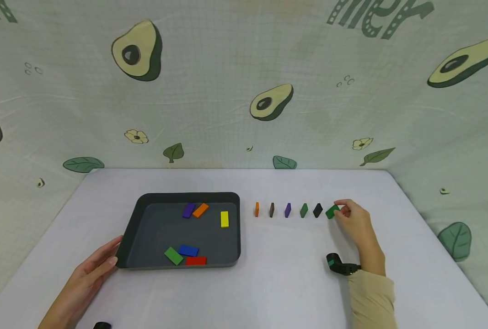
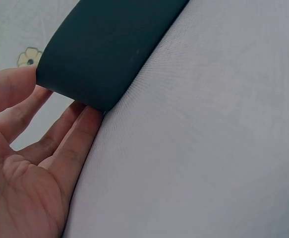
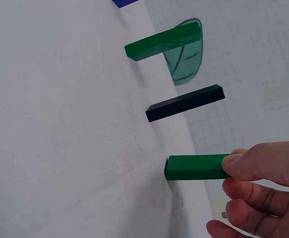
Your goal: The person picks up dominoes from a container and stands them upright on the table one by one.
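Note:
My right hand (image 1: 354,224) pinches a green domino block (image 3: 196,167) between thumb and fingertips, near its top end. Its lower end is close over the white table, just right of a black domino block (image 1: 318,210). That black block stands upright in a row with a green one (image 1: 303,210), a purple one (image 1: 287,210), a brown one (image 1: 271,209) and an orange one (image 1: 257,209). At the dark grey tray (image 1: 145,228), my left hand (image 1: 89,276) holds the near left corner, thumb at the rim and fingers against the side.
Inside the tray lie loose purple (image 1: 188,210), orange (image 1: 200,210), yellow (image 1: 224,219), blue (image 1: 188,250), green (image 1: 173,256) and red (image 1: 196,260) blocks. A cloth printed with avocados (image 1: 271,102) hangs behind the table. A black wrist camera (image 1: 342,265) sits on the right wrist.

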{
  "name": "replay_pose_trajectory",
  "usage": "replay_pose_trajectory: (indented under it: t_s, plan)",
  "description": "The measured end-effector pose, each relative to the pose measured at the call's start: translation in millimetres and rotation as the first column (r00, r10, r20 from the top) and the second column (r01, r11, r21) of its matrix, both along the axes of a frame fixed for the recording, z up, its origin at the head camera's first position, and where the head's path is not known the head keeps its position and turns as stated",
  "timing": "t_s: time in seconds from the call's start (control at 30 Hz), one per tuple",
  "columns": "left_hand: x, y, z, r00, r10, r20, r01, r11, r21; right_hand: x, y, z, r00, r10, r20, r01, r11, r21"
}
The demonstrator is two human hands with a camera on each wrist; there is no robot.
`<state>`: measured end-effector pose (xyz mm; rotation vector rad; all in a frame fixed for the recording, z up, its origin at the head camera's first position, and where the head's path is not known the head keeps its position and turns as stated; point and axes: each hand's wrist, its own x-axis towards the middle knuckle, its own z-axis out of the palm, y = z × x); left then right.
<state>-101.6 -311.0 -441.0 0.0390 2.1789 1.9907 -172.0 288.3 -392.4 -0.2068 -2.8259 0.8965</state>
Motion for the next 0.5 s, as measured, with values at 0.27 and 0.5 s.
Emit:
replay_pose_trajectory:
  t_s: [0.27,0.5]
  plan:
    - [0.7,0.2,0.8,1.000,-0.008,-0.011,0.008,1.000,-0.001,0.2,-1.5,0.6,0.999,-0.020,-0.050,0.020,1.000,-0.001]
    - [1.1,-0.4,-0.1,1.000,-0.018,-0.019,0.018,1.000,0.005,-1.7,-3.9,0.5,0.997,-0.034,-0.064,0.033,0.999,-0.015]
